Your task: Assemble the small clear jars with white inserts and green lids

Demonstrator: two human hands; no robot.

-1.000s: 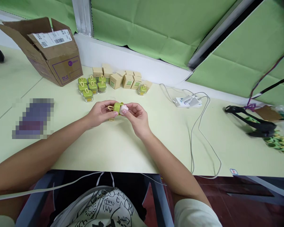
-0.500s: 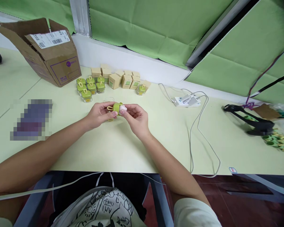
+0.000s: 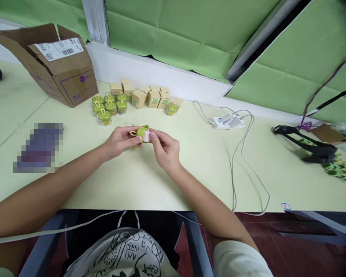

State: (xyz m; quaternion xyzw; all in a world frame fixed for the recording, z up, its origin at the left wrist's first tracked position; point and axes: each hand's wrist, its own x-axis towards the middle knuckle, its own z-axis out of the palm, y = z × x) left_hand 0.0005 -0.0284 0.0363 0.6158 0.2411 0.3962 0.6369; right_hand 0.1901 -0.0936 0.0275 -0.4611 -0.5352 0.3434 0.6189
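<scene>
Between my hands, above the table, is a small green lid with a yellow loop on its left side. My left hand is closed on the lid, thumb in front. A small white piece shows at the lid's right side. My right hand pinches this white piece between thumb and fingers. Just behind my left fingers lies a clear object, partly hidden. Further back stand several small clear jars with green lids and yellow loops. One more green-lidded jar stands apart, to the right.
Small tan boxes stand along the wall. An open cardboard carton is at the back left, a blurred dark item at left. A power strip with white cables, a black stand and green parts are on the right.
The white piece now looks flatter and squarer against the green lid, and my right thumb and fingers have shifted slightly on it. My left hand keeps its hold.
</scene>
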